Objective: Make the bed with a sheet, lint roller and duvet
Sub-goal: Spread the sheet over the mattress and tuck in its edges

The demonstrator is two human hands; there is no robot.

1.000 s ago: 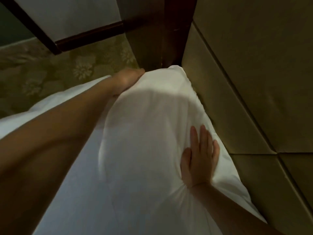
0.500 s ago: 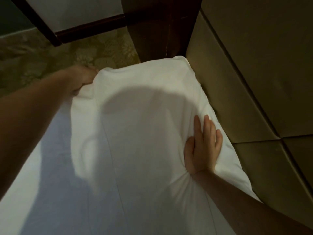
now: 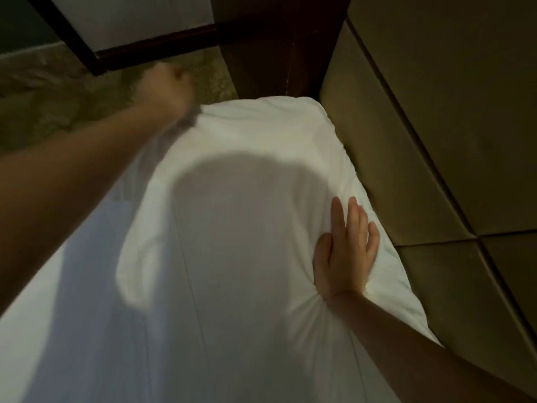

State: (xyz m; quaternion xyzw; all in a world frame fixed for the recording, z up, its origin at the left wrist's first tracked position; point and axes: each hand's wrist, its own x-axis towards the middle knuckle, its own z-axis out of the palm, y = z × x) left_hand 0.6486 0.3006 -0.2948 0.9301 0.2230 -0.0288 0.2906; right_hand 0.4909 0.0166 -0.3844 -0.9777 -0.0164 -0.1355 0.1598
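By headboard (image 3: 436, 126), wht duvet (image 3: 247, 135) (creased)

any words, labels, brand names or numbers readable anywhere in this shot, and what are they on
None: no text can be read anywhere in this view.
The white pillow, the sheet, the padded headboard panels and the dark wood post show no print or tag.
The carpet shows only a blurred pattern, no lettering.
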